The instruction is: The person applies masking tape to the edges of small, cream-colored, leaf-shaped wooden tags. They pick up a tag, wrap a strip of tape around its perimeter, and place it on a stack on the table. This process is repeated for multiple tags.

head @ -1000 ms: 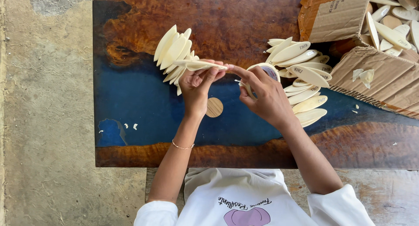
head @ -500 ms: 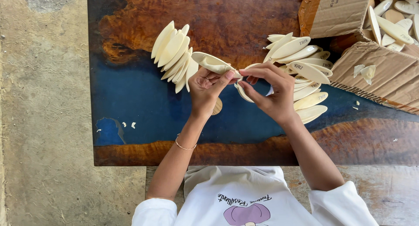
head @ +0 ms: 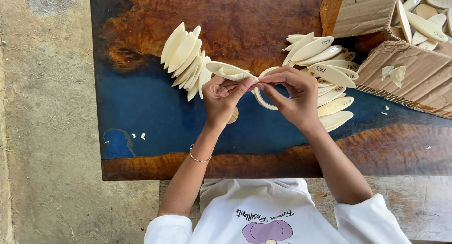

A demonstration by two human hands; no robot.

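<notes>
Pale cream oval leaf (head: pixel 229 70), flat and thin, pointed at both ends, pinched at its right tip between both hands, lying nearly level above the blue part of the table. Just left, fanned stack (head: pixel 186 60) of the same ovals, overlapping, standing on edge and leaning. To the right, second pile (head: pixel 327 72) of like ovals, splayed loosely, some bearing dark marks

The desk (head: pixel 155 131) is dark brown wood with a deep blue band across the middle and orange-brown patches. The oval wooden pieces (head: pixel 183 58) are pale cream. The cardboard box (head: pixel 405 74) is brown. The shirt (head: pixel 263 211) is white with a purple print.
</notes>
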